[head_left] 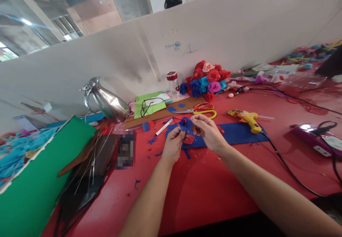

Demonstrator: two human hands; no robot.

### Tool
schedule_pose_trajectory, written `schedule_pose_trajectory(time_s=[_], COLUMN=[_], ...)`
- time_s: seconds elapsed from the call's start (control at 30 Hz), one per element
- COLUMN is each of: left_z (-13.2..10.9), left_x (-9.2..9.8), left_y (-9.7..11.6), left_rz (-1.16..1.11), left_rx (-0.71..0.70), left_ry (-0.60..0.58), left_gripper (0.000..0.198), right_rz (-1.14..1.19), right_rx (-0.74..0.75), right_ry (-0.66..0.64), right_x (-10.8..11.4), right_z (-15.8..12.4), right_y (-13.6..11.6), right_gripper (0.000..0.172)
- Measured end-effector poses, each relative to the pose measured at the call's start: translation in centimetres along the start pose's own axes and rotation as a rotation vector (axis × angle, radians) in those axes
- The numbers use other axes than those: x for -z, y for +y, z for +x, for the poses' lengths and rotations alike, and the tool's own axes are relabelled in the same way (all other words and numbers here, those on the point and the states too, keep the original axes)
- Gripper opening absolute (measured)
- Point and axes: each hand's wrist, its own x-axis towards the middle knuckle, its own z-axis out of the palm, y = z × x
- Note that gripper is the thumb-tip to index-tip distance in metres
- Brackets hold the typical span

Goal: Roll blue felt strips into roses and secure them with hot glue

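Above the red table, just in front of me, I held a small blue felt flower between both hands; it was lifted off the surface, over the near edge of the blue felt sheet. My left hand pinched it from below and from the left, thumb and forefinger closed on its base, while my right hand had its fingertips closed narrow on the flower's right side. A spot of red showed at the flower's centre, with blue petals wrapped about it, so I judged the core and the first petals to be in place and the bloom smaller and less full than the finished ones. Those lay in a pile of flowers, red, blue, pink and purple, against the white partition at the far edge. A red scrap hung or lay just under my fingers; I could not tell which. The yellow glue gun rested to my right, touching the blue sheet, its cord trailing toward me, and the scissors lay beyond the flower, apart from my hands. Much of the blue sheet looked uncut, and blue snippets were scattered near my left wrist. A metal jug and a green sheet stood well off to the left
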Motion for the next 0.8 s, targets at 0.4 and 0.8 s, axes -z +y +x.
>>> schedule_pose_trajectory(time_s=[0.4,0.8], left_z=[-0.03,-0.05], left_x=[0.13,0.34], left_y=[-0.28,-0.52], left_rz=[0.066,0.073], left_rx=[0.054,0.036], left_ry=[-0.035,-0.068], left_gripper=[0.039,0.038], right_rz=[-0.088,0.060], right_rx=[0.011,-0.094], right_ry=[0.050,0.111], right_x=[0.28,0.54], right_z=[0.40,0.69], right_y=[0.08,0.38], right_gripper=[0.029,0.026])
